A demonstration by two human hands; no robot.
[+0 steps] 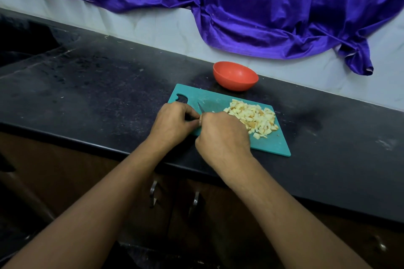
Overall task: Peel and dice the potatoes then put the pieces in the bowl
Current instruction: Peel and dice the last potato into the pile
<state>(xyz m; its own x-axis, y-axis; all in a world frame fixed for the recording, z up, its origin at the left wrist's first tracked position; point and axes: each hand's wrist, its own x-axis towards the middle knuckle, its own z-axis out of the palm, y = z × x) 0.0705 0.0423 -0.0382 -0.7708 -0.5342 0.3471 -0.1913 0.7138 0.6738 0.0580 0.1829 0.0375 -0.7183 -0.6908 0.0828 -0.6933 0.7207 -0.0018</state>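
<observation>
Meeting at the centre of the frame, both hands crowd over the left end of the teal cutting board (273, 145). The left hand (172, 121) comes in from the lower left with its back turned up and its fingers curled tight. Its tips pinch what looks like a small pale potato piece (200, 120), right where the two hands touch. The right hand (223, 135) reaches in from the lower right, knuckles up, fingers folded under and hidden. The knife (200, 107) shows only as a dark blade tip poking up from that fist's top edge, so the grip is on a handle I can't see.

Counting now: one knife, one board, and one red bowl (235, 75) just beyond the board's far edge, above centre. One heap of diced potato (253, 118) sits on the board's right half, just beside the right hand, with too many cubes to count. The black counter (98, 85) lies underneath, and one purple cloth (262, 6) is draped across the top. Two metal cabinet handles (153, 190) sit below the counter's edge.
</observation>
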